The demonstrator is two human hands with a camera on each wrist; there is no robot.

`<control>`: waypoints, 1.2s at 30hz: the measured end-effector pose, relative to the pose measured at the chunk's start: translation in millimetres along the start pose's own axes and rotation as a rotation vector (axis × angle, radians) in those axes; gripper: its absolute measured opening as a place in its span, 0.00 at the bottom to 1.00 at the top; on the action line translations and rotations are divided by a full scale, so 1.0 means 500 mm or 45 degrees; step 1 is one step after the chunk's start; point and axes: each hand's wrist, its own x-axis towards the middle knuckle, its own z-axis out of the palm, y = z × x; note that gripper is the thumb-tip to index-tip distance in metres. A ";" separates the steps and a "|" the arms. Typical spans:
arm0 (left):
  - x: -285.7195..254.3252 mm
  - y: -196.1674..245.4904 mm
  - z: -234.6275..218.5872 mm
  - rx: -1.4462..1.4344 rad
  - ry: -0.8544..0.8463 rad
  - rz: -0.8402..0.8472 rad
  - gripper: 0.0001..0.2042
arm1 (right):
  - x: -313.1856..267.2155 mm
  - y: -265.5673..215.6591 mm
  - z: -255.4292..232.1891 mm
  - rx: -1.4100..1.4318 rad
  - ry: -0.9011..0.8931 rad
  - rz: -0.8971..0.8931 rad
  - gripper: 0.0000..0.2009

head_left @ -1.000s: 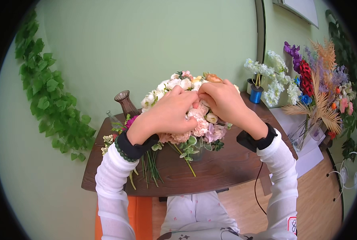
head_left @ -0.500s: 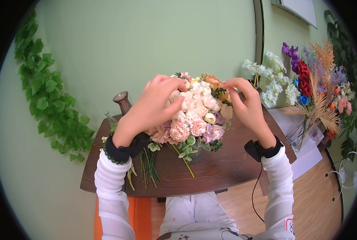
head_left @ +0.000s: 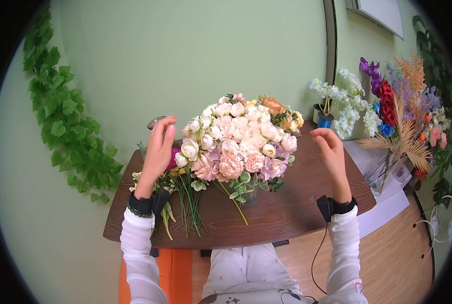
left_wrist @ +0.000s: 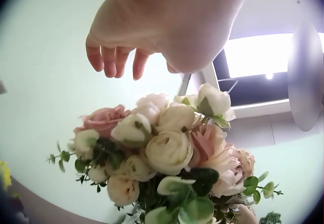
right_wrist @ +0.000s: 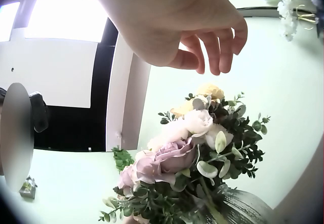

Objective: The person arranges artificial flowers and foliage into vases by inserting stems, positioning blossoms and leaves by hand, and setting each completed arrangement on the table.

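A full, rounded bouquet [head_left: 243, 134] of white, cream, pink and lilac flowers stands in a clear ribbed vase [right_wrist: 245, 208], with an orange bloom [head_left: 273, 105] at its back right. To the bouquet's left, my left hand [head_left: 157, 157] is raised with nothing in it. On the other side my right hand [head_left: 333, 159] is also raised and holds nothing, its fingers loosely bent. Both wrist views show the fingers above and apart from the blooms. A green stem [head_left: 234, 205] slants down from the bouquet's lower front.
Loose green stems [head_left: 188, 210] lie at the front left of the dark wooden table [head_left: 286, 213], beside a magenta flower [head_left: 172, 159]. A brownish glass vase [head_left: 156, 121] is partly hidden behind my left hand. A blue spool [head_left: 325, 120] and several colourful flowers [head_left: 388, 104] stand on the right.
Both hands have come away from the top of the bouquet. The left moved left and down, the right moved right and down, uncovering the flowers.
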 end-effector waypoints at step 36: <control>-0.168 -0.034 0.375 -1.521 0.293 -0.732 0.15 | -0.113 0.192 0.286 -0.635 -0.242 -0.512 0.19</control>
